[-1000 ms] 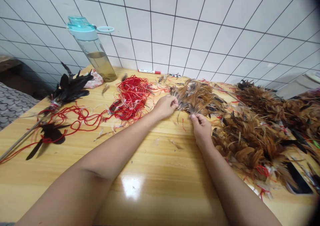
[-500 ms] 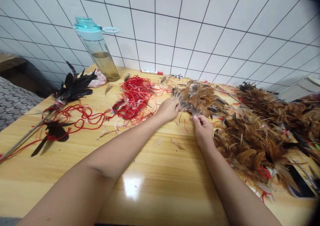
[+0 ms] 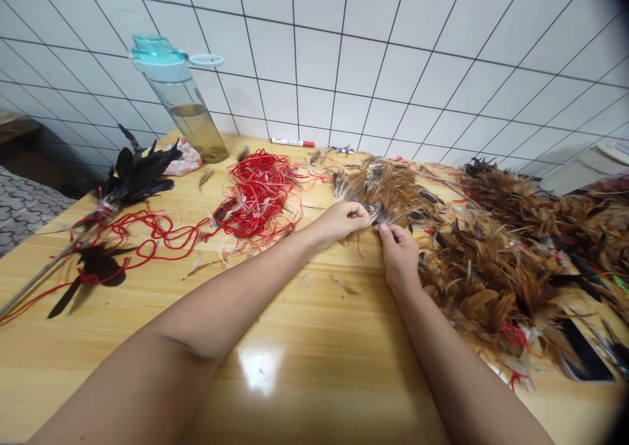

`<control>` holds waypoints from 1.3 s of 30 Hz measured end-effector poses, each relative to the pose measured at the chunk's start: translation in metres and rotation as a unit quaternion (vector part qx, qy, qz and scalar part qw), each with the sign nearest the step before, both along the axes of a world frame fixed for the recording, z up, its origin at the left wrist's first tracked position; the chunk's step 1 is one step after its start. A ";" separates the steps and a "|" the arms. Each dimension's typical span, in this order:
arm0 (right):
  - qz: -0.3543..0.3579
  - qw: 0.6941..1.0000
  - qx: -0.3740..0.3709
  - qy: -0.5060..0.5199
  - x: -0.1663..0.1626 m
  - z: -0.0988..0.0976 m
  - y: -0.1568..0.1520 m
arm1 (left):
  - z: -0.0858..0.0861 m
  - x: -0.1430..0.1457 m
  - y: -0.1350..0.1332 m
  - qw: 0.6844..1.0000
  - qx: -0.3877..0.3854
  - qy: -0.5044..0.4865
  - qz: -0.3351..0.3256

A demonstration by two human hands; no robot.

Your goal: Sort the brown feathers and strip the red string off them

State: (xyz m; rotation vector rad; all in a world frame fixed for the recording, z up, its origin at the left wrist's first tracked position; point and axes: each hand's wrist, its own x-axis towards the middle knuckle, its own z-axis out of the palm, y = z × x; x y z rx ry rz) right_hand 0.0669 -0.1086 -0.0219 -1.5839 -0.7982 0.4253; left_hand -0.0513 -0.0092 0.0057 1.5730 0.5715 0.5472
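Note:
Both of my hands meet at the front edge of a pile of brown feathers (image 3: 393,183) in the middle of the table. My left hand (image 3: 346,221) is closed in a pinch on a small feather, its pale quill end showing at the fingertips. Just right of it, my right hand (image 3: 399,245) pinches the base of a few greyish-brown feathers (image 3: 388,215) between thumb and forefinger. The fingertips of the two hands are close together; whether they touch, I cannot tell. A short red thread (image 3: 360,247) lies below the left fingers.
Left of my hands lies a tangle of red string (image 3: 260,193). Farther left are black feathers (image 3: 140,176) bound to a stick (image 3: 42,278). A water bottle (image 3: 191,120) and a marker (image 3: 292,142) are near the tiled wall. Brown feather bundles (image 3: 491,274) and a phone (image 3: 587,353) occupy the right.
My left hand has moved right, from the pile's left edge to beside my right hand. My right hand stays pinched in nearly the same place. The view has shifted slightly.

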 end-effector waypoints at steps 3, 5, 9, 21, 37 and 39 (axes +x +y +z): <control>-0.003 1.000 -0.001 -0.009 0.001 -0.002 0.000 | 0.001 0.003 -0.006 0.998 0.041 0.045 0.011; -0.010 0.999 -0.006 -0.036 0.002 -0.004 0.000 | 0.004 0.004 -0.009 0.992 0.096 0.081 0.026; -0.022 0.994 -0.017 -0.106 0.004 -0.005 0.000 | 0.007 0.005 -0.011 0.971 0.202 0.120 0.052; 0.041 0.985 -0.046 -0.162 0.005 -0.004 0.000 | -0.001 0.002 -0.006 0.897 0.408 0.168 0.029; 0.065 0.969 -0.065 -0.229 0.003 0.001 -0.001 | 0.005 -0.003 0.005 0.992 0.088 0.075 -0.046; 0.079 0.967 -0.072 -0.233 0.002 0.000 0.000 | 0.003 -0.001 0.002 0.996 0.051 0.069 -0.037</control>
